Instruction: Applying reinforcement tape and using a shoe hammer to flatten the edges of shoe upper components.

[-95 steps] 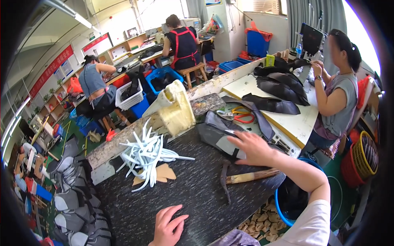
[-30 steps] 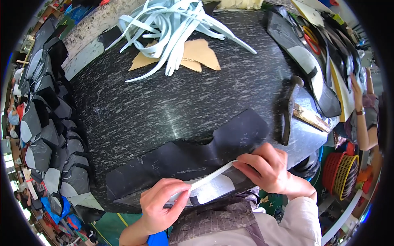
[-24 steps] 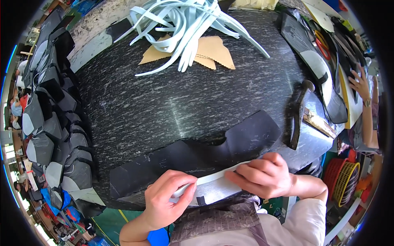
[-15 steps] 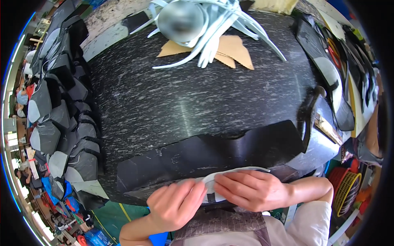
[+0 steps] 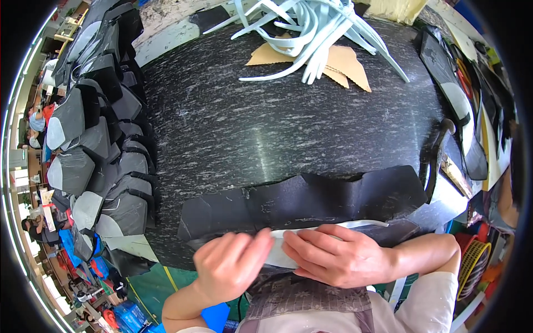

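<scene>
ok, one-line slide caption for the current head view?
Left hand and right hand at a white strip along a black piece, tangled pale-blue strips beyond on the dark tabletop.

The right hand [image 5: 336, 258] is hiding part of the strip [image 5: 363, 223]; the left hand [image 5: 229, 265] is blurring; the top edge is cropping the tangle [image 5: 320, 49].

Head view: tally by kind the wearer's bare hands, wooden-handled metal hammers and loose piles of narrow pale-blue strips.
Bare left hand and bare right hand: 2
Wooden-handled metal hammer: 1
Loose pile of narrow pale-blue strips: 1
Total: 4
</scene>
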The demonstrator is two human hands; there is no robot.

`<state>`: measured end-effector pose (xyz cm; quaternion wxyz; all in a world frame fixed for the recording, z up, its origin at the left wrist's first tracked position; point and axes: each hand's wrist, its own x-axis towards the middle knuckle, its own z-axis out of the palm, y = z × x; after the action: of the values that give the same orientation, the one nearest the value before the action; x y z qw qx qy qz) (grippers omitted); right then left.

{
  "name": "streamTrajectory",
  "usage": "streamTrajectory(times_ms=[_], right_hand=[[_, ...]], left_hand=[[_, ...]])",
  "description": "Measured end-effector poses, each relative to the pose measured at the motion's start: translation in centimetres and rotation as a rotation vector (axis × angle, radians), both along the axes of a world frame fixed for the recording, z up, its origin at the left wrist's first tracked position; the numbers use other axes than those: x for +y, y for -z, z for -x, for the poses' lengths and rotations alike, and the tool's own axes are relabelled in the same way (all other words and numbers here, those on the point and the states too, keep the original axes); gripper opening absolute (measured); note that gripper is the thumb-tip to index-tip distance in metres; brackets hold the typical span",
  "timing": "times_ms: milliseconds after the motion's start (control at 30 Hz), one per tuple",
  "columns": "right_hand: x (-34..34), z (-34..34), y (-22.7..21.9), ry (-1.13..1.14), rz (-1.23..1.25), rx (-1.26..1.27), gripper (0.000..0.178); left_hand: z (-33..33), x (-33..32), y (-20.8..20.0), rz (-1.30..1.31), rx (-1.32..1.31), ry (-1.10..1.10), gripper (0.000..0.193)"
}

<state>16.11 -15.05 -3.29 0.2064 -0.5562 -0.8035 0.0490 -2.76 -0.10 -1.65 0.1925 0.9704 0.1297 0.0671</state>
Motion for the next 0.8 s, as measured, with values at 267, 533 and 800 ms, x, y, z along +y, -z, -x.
streamTrajectory(times_ms=[267, 533, 800], right_hand=[[1.3, 0.4, -0.2, 0.017, -0.020, -0.073, 0.051], [3.0, 1.4, -0.5, 0.009, 0.094, -0.097, 0.072], [-2.7, 0.3, 0.5, 0.102, -0.112, 0.045, 0.061]], left_hand=[[1.1, 1.6, 1.0, 0.254, -0.258, -0.214, 0.025], [1.1, 4.9, 0.5, 0.219, -0.118, -0.140, 0.017], [2.3, -2.9, -0.1, 0.152, -0.306, 0.139, 0.057]])
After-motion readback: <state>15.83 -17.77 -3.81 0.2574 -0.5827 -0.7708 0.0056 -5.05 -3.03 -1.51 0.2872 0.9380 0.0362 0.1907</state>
